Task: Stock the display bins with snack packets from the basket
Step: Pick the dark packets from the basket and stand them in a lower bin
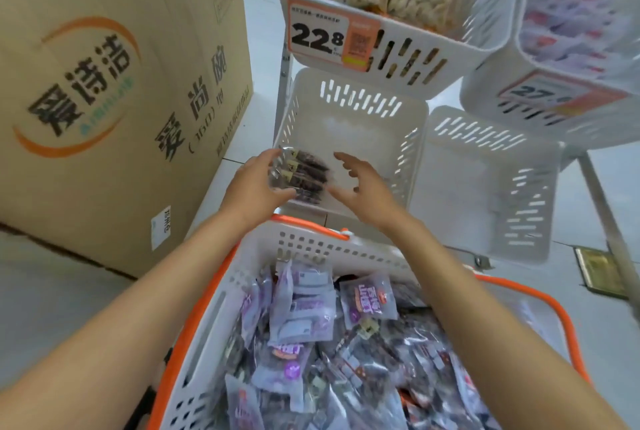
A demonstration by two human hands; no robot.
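Note:
A white basket with an orange rim (207, 318) sits below me, heaped with clear and purple snack packets (311, 332). Just beyond it is a white slotted display bin (349, 107), bare inside apart from my hands. My left hand (254, 187) grips a small stack of clear packets with dark contents (299, 175) over the bin's near left corner. My right hand (363, 183) hovers beside the stack with fingers spread, holding nothing. A second white lower bin (485, 180) lies to the right.
A large cardboard box (104, 90) stands on the floor at the left. Above the lower bins, an upper bin (426, 59) holds pale snack bags and bears a 22.8 price tag (329, 36). Another upper bin (512, 59) at right holds colourful packets.

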